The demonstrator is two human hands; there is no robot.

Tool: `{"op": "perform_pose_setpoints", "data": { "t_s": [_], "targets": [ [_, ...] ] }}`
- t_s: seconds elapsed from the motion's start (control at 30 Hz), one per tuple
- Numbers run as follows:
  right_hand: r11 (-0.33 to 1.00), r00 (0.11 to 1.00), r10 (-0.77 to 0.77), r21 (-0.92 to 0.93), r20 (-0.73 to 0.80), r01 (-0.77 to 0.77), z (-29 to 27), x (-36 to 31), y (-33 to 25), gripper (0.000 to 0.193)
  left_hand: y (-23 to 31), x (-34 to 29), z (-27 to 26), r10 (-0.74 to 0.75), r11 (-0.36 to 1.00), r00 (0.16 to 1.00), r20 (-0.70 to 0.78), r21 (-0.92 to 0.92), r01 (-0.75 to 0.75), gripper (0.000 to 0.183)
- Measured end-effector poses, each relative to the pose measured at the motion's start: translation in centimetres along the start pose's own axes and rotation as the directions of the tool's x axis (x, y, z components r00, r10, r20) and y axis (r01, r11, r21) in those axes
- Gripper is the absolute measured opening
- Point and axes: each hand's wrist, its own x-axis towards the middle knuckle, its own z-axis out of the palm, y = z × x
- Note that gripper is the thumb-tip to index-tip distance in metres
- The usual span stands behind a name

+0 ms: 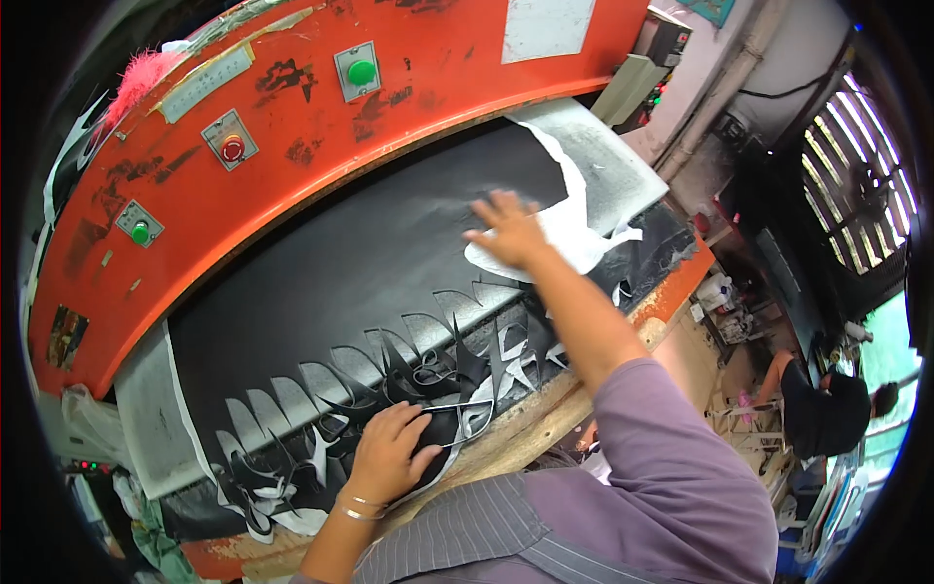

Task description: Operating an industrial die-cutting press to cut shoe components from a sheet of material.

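Observation:
A large black sheet of leather-like material (360, 253) lies on the pale press bed, its near edge cut into a row of curved notches. Its right end is folded over, showing a white underside (574, 234). My right hand (511, 234), slightly blurred, is spread flat over the sheet beside that white flap. Lower down, my left hand (391, 453) is closed on the left end of a thin-edged cutting die (477, 420), above the scraps. Black and white cut-off scraps (321, 453) hang in a tangle along the near edge.
Behind the sheet stands the press's orange beam (292, 127) with green buttons (361, 73) and a red button (232, 148). A worn wooden edge (525, 428) runs in front of me. Another person (827, 414) sits at the far right near shelves and clutter.

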Motion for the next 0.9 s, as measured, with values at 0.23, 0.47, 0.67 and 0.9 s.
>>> {"op": "perform_pose_setpoints", "data": {
  "t_s": [0.23,0.47,0.67,0.9],
  "targets": [
    [0.997,0.997,0.071,-0.009,-0.023,-0.071,-0.8,-1.4,6.8,0.074,1.9,1.5,1.1,-0.004,0.996,0.975,0.221,0.091,-0.016,0.018],
    [0.999,0.994,0.049,0.014,-0.102,-0.048,-1.7,-1.9,6.9,0.071,6.8,7.4,-6.5,0.07,0.973,0.972,0.225,0.198,-0.116,0.016],
    [0.999,0.99,0.027,0.042,-0.139,-0.022,-1.7,-2.1,6.7,0.069,-0.6,19.6,-6.8,0.267,0.826,0.949,0.168,0.467,-0.315,0.011],
    [0.998,0.993,0.008,0.061,-0.115,-0.001,-1.6,-2.6,7.1,0.07,-8.5,21.9,-0.8,0.017,0.922,0.978,0.207,0.376,-0.095,0.025]
  ]
}}
